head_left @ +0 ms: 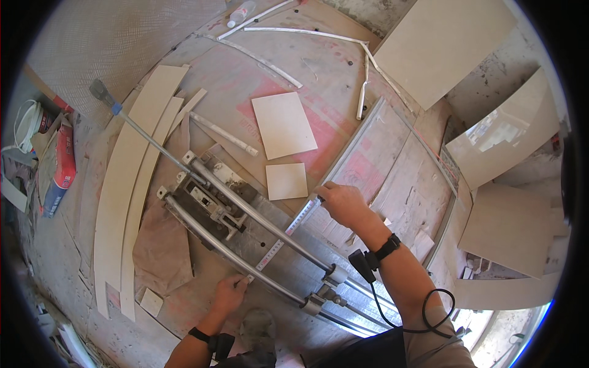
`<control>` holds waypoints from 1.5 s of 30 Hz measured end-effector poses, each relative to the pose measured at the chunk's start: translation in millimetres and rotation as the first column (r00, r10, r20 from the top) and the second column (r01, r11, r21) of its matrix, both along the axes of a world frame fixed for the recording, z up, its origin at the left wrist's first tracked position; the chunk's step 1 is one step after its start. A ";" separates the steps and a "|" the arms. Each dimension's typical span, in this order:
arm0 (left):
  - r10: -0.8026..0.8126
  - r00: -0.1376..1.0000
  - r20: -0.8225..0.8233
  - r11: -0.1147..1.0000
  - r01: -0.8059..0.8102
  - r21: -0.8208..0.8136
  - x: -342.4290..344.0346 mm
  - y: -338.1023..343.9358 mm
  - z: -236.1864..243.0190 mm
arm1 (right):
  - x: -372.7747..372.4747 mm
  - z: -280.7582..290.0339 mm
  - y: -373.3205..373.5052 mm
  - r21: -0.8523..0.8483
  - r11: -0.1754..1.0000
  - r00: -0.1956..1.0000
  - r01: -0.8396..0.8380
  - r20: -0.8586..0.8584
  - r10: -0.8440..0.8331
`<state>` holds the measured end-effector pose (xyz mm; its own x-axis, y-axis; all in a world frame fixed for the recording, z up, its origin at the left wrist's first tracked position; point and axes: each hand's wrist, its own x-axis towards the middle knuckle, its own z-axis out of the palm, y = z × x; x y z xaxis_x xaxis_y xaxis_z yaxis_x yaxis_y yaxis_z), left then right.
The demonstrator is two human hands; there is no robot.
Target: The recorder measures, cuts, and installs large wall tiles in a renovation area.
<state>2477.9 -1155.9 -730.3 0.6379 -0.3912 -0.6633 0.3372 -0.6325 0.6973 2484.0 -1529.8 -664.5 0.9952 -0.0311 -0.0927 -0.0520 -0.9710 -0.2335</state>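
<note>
A tile cutter with two steel rails lies on the floor in front of me, its long handle reaching toward the upper left. A tape measure's white blade is stretched across the cutter's metal bed, passing beneath both rails. My right hand is closed around the dark end of the tape measure, beyond the far rail. My left hand pinches the near end of the blade, just outside the near rail. The fingers partly hide both ends of the tape.
Two cut tiles lie beyond the cutter. Long tile strips and brown paper lie left. Larger tiles lean at the right. A bucket and a red-blue bag stand far left.
</note>
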 end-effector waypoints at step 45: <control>-0.049 0.987 -0.155 0.998 0.043 -0.046 -1.5 -7.3 -9.9 | -23.0 41.1 13.8 0.038 0.747 0.742 0.663 -0.168 -0.650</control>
